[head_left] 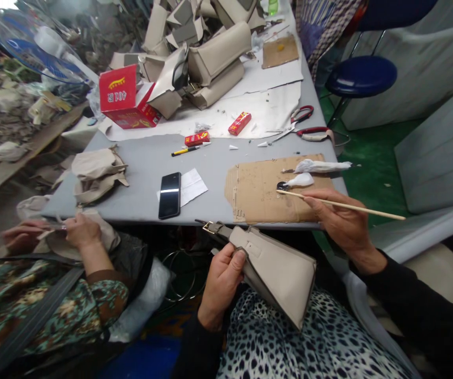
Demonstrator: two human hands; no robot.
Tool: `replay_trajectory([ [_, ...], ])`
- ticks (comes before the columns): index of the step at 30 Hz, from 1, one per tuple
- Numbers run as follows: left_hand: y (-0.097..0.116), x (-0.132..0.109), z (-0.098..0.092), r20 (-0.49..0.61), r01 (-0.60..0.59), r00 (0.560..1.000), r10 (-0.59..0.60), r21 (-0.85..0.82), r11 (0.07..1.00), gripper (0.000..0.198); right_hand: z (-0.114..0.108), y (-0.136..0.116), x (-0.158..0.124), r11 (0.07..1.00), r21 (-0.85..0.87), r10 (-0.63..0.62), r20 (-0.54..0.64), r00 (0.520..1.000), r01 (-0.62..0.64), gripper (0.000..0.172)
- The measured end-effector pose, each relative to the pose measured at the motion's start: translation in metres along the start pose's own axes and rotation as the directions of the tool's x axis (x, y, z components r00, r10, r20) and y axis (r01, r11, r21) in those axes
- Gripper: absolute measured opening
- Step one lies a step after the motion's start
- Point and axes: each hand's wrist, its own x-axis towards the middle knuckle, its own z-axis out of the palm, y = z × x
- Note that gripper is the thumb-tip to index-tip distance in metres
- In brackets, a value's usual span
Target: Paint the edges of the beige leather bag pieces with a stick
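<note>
My left hand (223, 281) is closed on the edge of a beige handbag (279, 268), held tilted above my lap. A strap with a small buckle (209, 227) sticks out at the bag's upper left. In my right hand (339, 221) is a thin wooden stick (352, 207), gripped between the fingers. Its left tip touches or hovers over a small dark blob (282, 186) on a piece of cardboard (258, 184). Beside the blob lie a white plastic piece (301, 180) and a crumpled white wrapped item (323, 166).
Scissors (305, 126), small red boxes (240, 123), a yellow pen (184, 151) and a phone (170, 195) lie on the grey table (139, 173). Behind stand a large red box (119, 97) and piled beige bags (218, 58). A co-worker's hands (82, 231) handle beige material at left.
</note>
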Motion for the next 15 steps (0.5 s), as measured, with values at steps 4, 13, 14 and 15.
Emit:
replay_trajectory([
  [4, -0.002, 0.000, 0.000, -0.079, -0.038, 0.996, 0.040, 0.021, 0.999, 0.040, 0.014, -0.013, -0.016, 0.911, 0.313, 0.228, 0.162, 0.960, -0.269, 0.009],
  [13, -0.003, -0.005, -0.003, -0.223, -0.102, 0.969, 0.107, 0.032, 0.994, 0.038, 0.040, -0.028, -0.021, 0.779, 0.340, 0.288, 0.551, 0.783, -0.526, 0.024],
  [14, -0.003, -0.006, -0.004, -0.230, -0.103, 0.967, 0.106, 0.026, 0.994, 0.038, 0.042, -0.029, -0.021, 0.775, 0.333, 0.292, 0.566, 0.771, -0.538, 0.025],
  [15, -0.003, -0.007, -0.005, -0.233, -0.103, 0.967, 0.104, 0.017, 0.995, 0.038, 0.045, -0.030, -0.021, 0.774, 0.331, 0.286, 0.579, 0.764, -0.540, 0.026],
])
